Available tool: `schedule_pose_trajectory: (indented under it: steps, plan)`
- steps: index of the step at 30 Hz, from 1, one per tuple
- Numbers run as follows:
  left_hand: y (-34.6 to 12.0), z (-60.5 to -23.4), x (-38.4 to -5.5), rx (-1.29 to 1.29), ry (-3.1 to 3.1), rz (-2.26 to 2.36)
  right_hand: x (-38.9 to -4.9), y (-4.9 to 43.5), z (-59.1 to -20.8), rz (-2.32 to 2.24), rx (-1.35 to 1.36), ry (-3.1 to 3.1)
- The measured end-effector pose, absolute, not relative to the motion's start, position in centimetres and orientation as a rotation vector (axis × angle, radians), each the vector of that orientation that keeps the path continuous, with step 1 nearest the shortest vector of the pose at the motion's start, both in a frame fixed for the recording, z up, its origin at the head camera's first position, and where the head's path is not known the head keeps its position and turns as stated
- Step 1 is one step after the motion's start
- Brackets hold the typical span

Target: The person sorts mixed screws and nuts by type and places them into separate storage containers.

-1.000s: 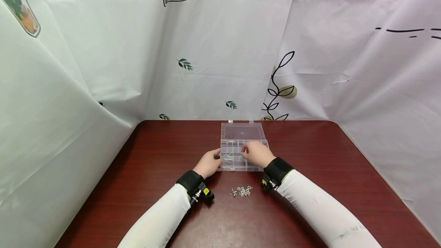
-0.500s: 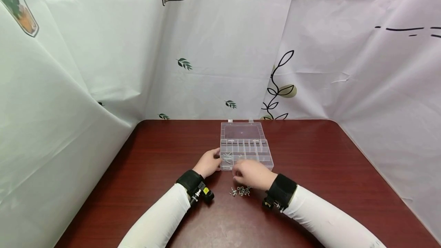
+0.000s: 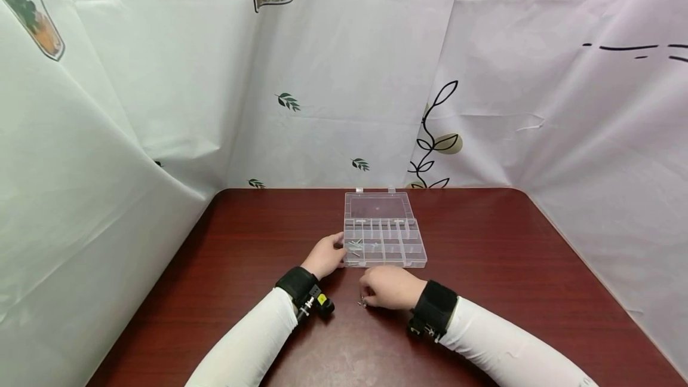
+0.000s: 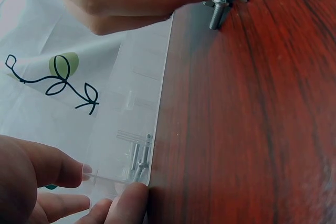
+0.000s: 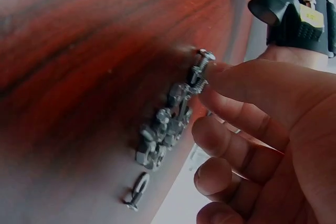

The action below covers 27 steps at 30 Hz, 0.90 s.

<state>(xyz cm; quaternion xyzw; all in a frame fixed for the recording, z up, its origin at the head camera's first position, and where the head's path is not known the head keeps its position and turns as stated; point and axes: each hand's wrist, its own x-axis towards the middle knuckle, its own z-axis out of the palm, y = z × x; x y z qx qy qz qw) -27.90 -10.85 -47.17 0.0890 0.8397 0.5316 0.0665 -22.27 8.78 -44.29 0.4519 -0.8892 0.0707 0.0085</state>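
My left hand [image 3: 324,255] grips the near left corner of a clear compartment box [image 3: 422,255], thumb and fingers pinching its side wall in the left wrist view. Several long screws [image 4: 137,158] lie in the box's left compartments. Before the box, my right hand [image 3: 392,287] is low over a small pile of screws, nuts and washers [image 5: 163,127]. In the right wrist view its thumb and forefinger reach a short screw [image 5: 202,65] at the pile's end. Whether they pinch a screw is hard to see. From the head view this hand hides most of the pile.
The box's transparent lid [image 3: 377,205] lies folded back towards the far edge of the red-brown table [image 3: 269,220]. A ring washer with a screw [image 5: 137,190] lies a little apart from the pile. White printed curtains [image 3: 344,76] hang behind and at the sides.
My right hand has moved from above the box's compartments back towards me and down to the pile of hardware. My left hand has stayed on the box.
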Motion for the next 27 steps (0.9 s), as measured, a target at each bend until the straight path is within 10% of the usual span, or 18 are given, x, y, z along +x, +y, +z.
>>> schedule_pose_trajectory:
  steps: [27]
  plan:
    - [-10.85, -46.94, -27.75, 0.26, 2.533, 1.586, -22.77, 8.79, -44.83, 0.2, 1.334, -2.765]
